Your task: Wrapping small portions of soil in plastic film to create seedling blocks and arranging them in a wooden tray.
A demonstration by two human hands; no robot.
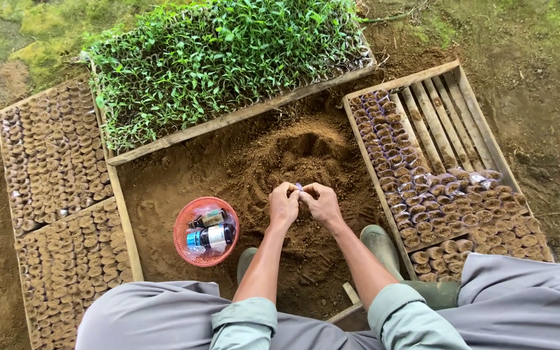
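A seated person's left hand [284, 205] and right hand [321, 203] pinch a small clear bag [300, 188] over a soil mound [306, 152]; its long axis cannot be told. A wooden crate [422, 84] at right holds soil-filled bags [452, 214], another tray carries green seedlings [221, 58]. A red basket [206, 232] with bottles [212, 236] sits left of the hands.

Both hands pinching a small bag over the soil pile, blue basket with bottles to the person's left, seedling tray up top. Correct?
Not quite: the basket is red-orange, not blue, as the head view shows. The rest holds: left hand and right hand pinch a small bag over the soil pile, seedling tray up top.
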